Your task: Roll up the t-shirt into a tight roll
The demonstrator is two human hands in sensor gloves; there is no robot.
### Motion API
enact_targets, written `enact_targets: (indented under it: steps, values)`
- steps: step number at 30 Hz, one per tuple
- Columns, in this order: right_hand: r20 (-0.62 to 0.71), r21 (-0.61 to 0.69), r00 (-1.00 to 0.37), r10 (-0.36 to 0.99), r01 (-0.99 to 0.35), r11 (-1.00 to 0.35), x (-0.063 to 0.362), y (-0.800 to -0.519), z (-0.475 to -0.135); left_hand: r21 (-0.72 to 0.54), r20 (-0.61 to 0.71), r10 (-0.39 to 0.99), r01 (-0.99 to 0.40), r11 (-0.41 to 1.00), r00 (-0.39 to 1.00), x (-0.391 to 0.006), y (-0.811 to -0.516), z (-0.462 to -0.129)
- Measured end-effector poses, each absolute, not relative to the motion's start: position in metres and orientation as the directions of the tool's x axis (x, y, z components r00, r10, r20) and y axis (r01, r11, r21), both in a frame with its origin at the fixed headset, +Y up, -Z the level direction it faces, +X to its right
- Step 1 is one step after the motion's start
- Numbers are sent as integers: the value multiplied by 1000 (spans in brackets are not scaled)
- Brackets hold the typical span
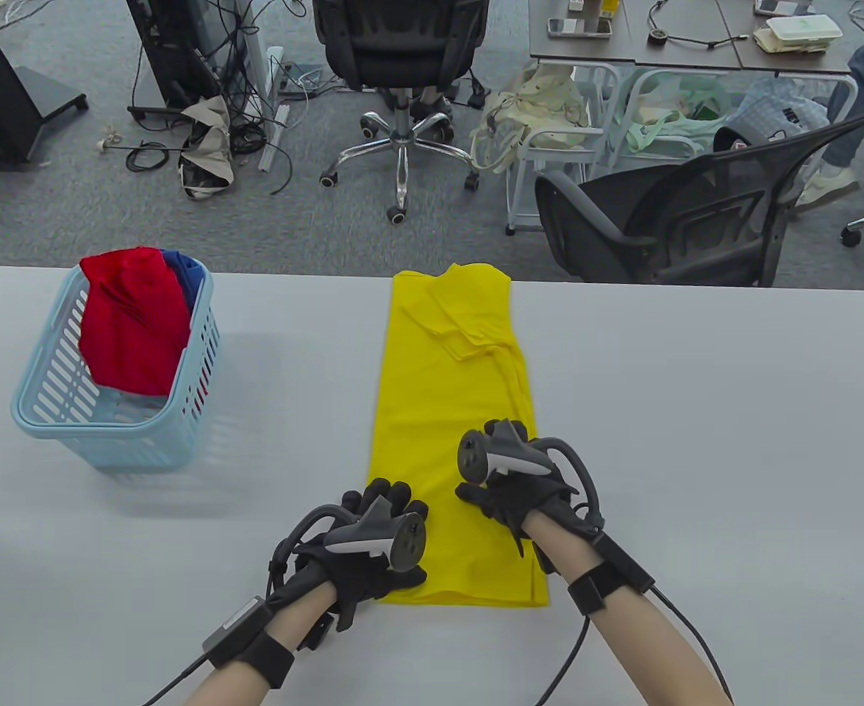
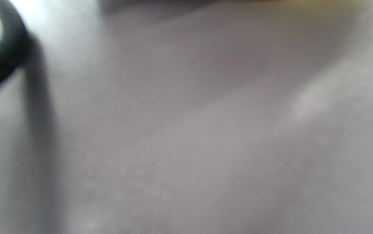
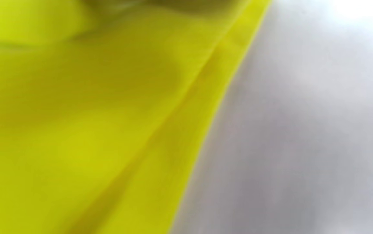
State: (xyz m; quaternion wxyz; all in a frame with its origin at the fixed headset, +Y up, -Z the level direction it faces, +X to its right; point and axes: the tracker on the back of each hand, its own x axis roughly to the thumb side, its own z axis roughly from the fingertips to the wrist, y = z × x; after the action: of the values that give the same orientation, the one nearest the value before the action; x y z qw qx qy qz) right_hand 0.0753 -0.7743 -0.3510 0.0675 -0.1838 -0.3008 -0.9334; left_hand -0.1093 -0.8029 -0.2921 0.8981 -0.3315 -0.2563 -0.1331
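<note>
both hands (image 1: 373, 537) (image 1: 509, 482) rest flat on yellow t-shirt (image 1: 450, 382), seemingly ungripped; blue basket (image 1: 56, 419) left.

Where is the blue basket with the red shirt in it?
In the table view, the blue basket sits on the table's left side, left of the yellow t-shirt and apart from it.

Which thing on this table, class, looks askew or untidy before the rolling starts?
Little stands out. The yellow t-shirt lies folded into a long flat strip, though a folded-in sleeve near its far end leaves a crumpled ridge. In the blue basket, the red garment is bunched and rises above the rim.
</note>
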Motion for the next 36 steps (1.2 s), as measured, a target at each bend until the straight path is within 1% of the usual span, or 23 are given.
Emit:
enact_targets:
  steps: [2,5,6,8,9,11,14,17,20,23,24,26,28,31,33,34,35,36]
  values:
    - [421,529,-907,3,243,-813,78,-776,-324,-532,547,-63,406,743,834,-109,-803,-292]
    - [456,512,-885,-99,352,-783,99,-784,-299,-531,548,-66,408,743,834,-109,-803,-292]
    - [446,535,-892,-80,337,-775,110,-787,-294,-532,548,-65,408,742,834,-109,-803,-292]
    - [423,581,-906,21,253,-774,128,-790,-287,-533,548,-64,408,741,834,-109,-802,-292]
    - [402,580,-916,-8,261,-771,138,-790,-283,-534,549,-64,409,740,833,-109,-802,-292]
    - [397,564,-917,-44,282,-776,150,-787,-280,-535,550,-63,409,739,833,-109,-802,-292]
    - [357,595,-934,5,223,-772,157,-782,-279,-532,552,-66,412,739,831,-109,-802,-292]
    - [357,564,-934,-11,225,-795,157,-774,-276,-533,551,-66,412,739,832,-109,-802,-292]
    - [341,565,-940,4,202,-800,159,-767,-275,-534,552,-63,410,739,832,-109,-802,-292]
    - [334,482,-943,3,168,-860,156,-751,-273,-536,553,-60,410,738,831,-110,-802,-292]
    - [329,443,-944,24,132,-887,152,-746,-273,-536,553,-60,410,738,831,-110,-802,-292]
    - [328,419,-942,74,74,-905,142,-740,-275,-536,553,-61,410,738,831,-109,-802,-292]
    - [321,422,-942,101,47,-905,127,-743,-279,-535,553,-61,410,738,831,-109,-802,-292]
    - [312,465,-949,54,103,-879,118,-761,-288,-536,552,-61,410,739,832,-110,-802,-292]
    - [312,465,-950,25,130,-876,122,-771,-286,-537,553,-58,408,739,831,-110,-802,-292]
    - [313,457,-949,35,118,-881,128,-771,-285,-537,553,-57,408,739,831,-110,-802,-292]
    - [298,473,-953,54,98,-876,132,-769,-285,-536,554,-57,409,739,830,-110,-802,-292]
    - [316,499,-946,77,97,-861,137,-768,-285,-537,555,-55,408,738,830,-110,-802,-293]
